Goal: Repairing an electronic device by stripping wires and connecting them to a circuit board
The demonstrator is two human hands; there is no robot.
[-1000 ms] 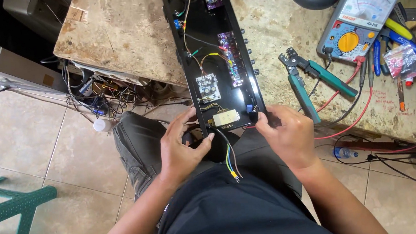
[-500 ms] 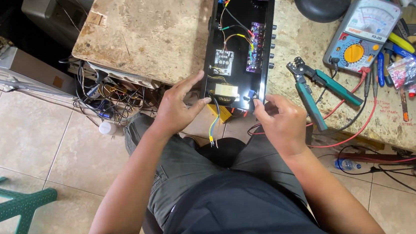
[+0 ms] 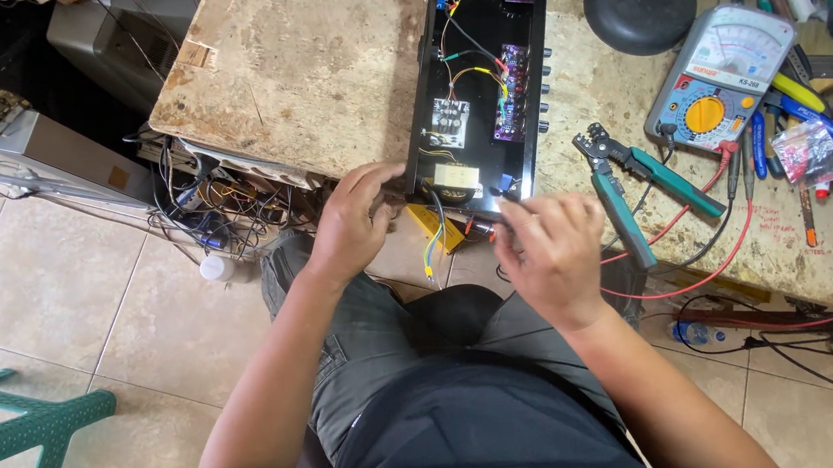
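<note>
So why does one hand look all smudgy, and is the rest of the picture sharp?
In the head view, the right hand is smeared by motion blur, while the left hand looks crisper. The black chassis, the multimeter and the green-handled wire strippers are sharp. Soft, even daylight falls on the worn tabletop; shadows are faint, and no strong glare shows.

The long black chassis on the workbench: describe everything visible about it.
The long black chassis is a narrow, open-topped box, apparently metal, lying flat on the worn workbench, its far end cut off by the frame. Inside sit several small circuit boards, a pale transformer-like block and coloured wiring. A row of knobs lines its right side. Its near end overhangs the bench edge, where the left hand grips the corner and the right hand works at wires trailing out.
</note>
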